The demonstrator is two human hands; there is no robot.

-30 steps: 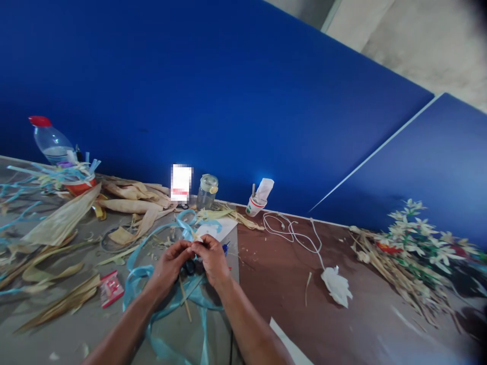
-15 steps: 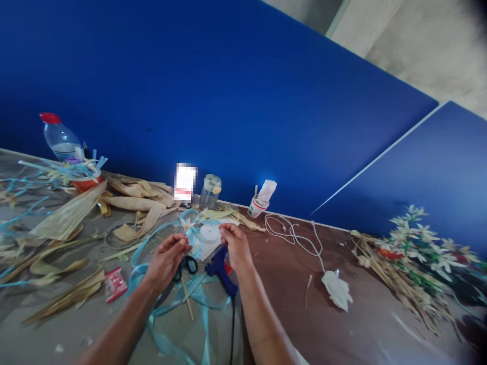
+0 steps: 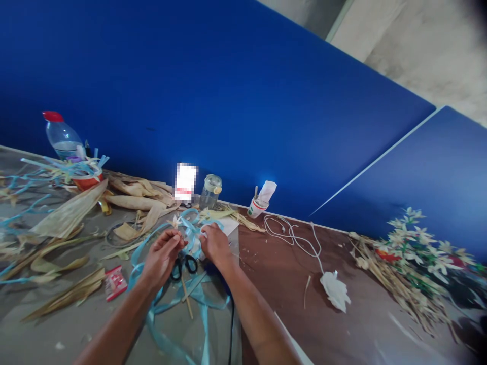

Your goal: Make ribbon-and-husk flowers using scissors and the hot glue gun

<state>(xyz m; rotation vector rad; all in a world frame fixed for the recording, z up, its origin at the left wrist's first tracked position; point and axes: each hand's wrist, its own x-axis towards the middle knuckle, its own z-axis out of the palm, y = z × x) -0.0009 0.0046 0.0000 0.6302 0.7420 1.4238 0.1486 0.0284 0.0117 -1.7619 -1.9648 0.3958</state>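
Observation:
My left hand (image 3: 164, 253) is closed in a pinch beside a small pale husk flower (image 3: 176, 221); what sits between its fingertips is too small to name. Fingers bent, my right hand (image 3: 216, 247) is closed at the right side of the light blue ribbon (image 3: 190, 230), and anything in its grip is hidden. More ribbon loops below both hands. Black-handled scissors (image 3: 189, 264) and a thin wooden stick (image 3: 187, 296) lie between my forearms. My right forearm mostly covers the blue glue gun.
Dried husks (image 3: 70, 208), a pink packet (image 3: 115, 283) and a bottle (image 3: 63, 137) are on the left. At the back stand a glass jar (image 3: 210, 191) and a white cup (image 3: 257, 207). A white cable (image 3: 292, 233) and husk flowers (image 3: 422, 248) lie to the right.
My right hand has moved left, closer to my left hand, over the white round piece and the glue gun. My left hand has shifted slightly left and up.

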